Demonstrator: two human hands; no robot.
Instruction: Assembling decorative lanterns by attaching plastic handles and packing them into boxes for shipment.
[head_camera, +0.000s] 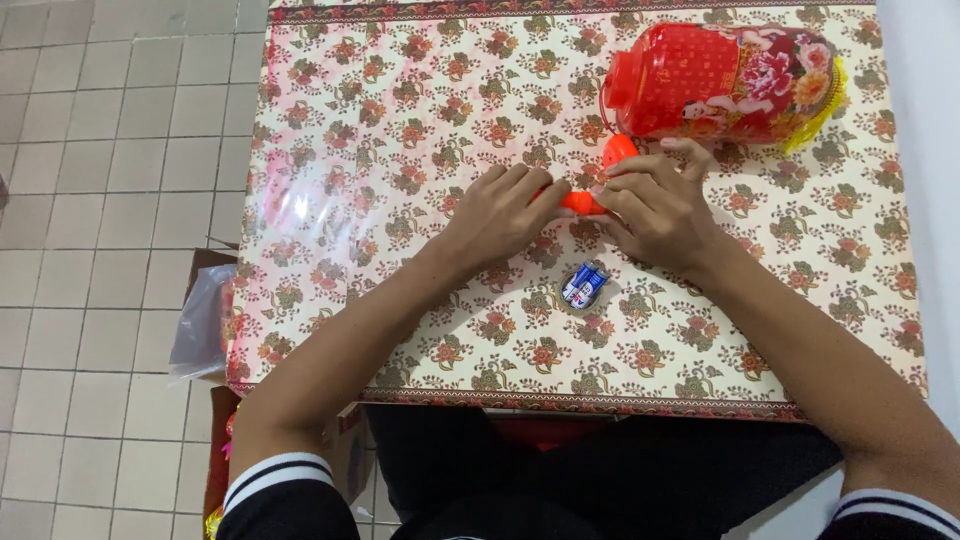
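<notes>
We see both hands meet over a table (330, 150) covered in a flowered cloth. The left hand (500, 215) and the right hand (655, 205) each close their grip on a small orange piece (583, 203) between them, pinched at the fingertips near the middle of the table, toward its far edge. A round orange end (619, 150) shows just above the right hand's fingers. A red lantern (725, 82) with painted flowers and a yellow fringe lies on its side at the far right corner. A pair of blue batteries (584, 286) rests near the table's near edge, just below the hands.
</notes>
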